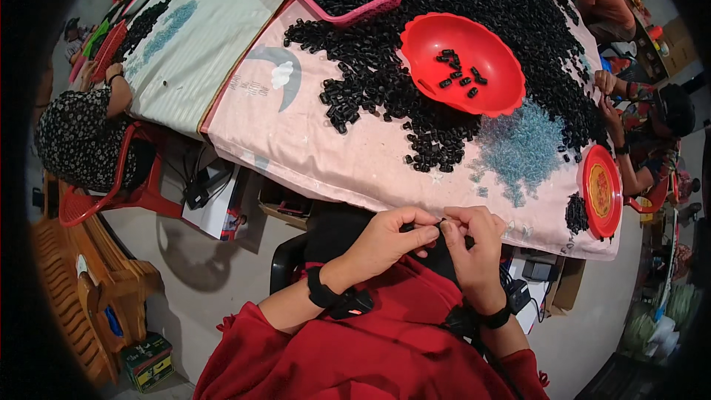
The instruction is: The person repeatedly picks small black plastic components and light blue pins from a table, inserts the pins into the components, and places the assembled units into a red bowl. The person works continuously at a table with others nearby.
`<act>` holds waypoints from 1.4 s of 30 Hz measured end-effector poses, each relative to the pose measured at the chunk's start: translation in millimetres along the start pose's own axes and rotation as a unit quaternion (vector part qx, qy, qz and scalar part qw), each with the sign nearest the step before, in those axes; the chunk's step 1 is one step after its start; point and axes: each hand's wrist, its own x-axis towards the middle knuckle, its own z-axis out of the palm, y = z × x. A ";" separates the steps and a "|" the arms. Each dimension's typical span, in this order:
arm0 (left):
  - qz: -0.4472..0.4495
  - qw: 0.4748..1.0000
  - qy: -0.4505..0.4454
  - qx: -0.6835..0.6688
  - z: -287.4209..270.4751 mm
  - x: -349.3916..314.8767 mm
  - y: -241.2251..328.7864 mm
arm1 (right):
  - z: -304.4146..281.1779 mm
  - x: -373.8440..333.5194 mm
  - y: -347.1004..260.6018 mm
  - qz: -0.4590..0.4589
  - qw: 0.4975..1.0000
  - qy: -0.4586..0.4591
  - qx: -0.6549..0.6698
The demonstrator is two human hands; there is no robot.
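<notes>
My left hand and my right hand meet just off the table's near edge, above my lap. Both are closed, thumbs against fingers, with a small black plastic piece pinched between the fingertips. Most of it is covered by the fingers. More black shows behind the fingers of each hand, too hidden to make out. Beyond them, loose black cylindrical pieces lie heaped on the pink tablecloth. A pile of small clear bluish pieces spreads to their right.
A red scalloped bowl holds several black pieces. Farther back, a pink basket is full of them. A red oval tray sits at the right edge. People work on both sides; a red chair and wooden bench stand left.
</notes>
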 end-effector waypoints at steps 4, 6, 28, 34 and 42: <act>-0.023 0.999 0.012 -0.020 1.6 -0.7 2.5 | -1.3 -2.0 12.2 -0.081 0.995 -0.014 -0.059; -0.024 0.999 0.008 -0.039 0.2 0.1 2.0 | -2.0 -2.2 11.2 -0.113 0.987 -0.017 -0.111; -0.041 0.999 -0.015 -0.016 -5.8 3.1 4.1 | 5.2 -7.1 -0.5 -0.198 0.944 0.003 -0.265; -0.074 0.997 -0.032 0.000 -10.8 6.4 -3.6 | 4.4 -8.1 0.2 -0.193 0.946 -0.005 -0.259; -0.087 0.994 -0.064 -0.001 -17.8 9.3 -7.8 | 10.7 -10.1 6.7 -0.223 0.947 -0.016 -0.229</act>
